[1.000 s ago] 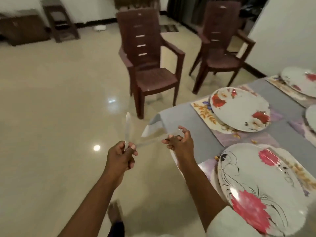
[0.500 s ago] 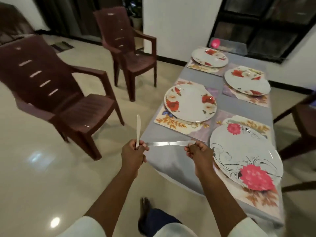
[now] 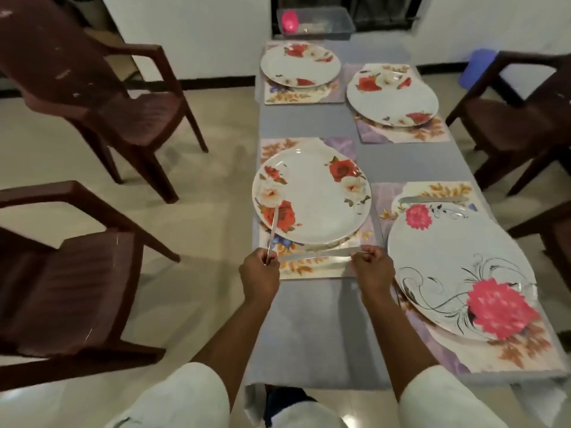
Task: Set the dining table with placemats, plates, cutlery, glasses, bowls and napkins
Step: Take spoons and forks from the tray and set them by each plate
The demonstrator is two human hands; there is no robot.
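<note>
Four placemats lie on the grey worktop (image 3: 321,329), each carrying a flowered plate: a far-left plate (image 3: 300,65), a far-right plate (image 3: 391,94), a near-left plate (image 3: 311,195) and a near-right plate (image 3: 461,273), so mats and plates look done. Cutlery appears to have just begun: one knife (image 3: 432,199) already lies on the near-right mat just beyond its plate, and two more are in hand. No glasses, bowls or napkins show on the worktop, so by my judgement most of the setting is still to come; a clear bin (image 3: 315,23) at the far end holds something pink and other items too blurred to name. The left hand (image 3: 260,277) has its fingers curled round the handle of an upright knife (image 3: 272,230), whose thin, pale blade rises in front of the near-left plate's rim. The right hand (image 3: 373,270) pinches one end of a level knife (image 3: 318,257), which runs sideways toward the left hand, over the near edge of the near-left placemat (image 3: 309,268); whether it touches the mat cannot be told. Both knives look slim, flat and silvery, with smooth handles. Brown plastic chairs stand on both sides.
</note>
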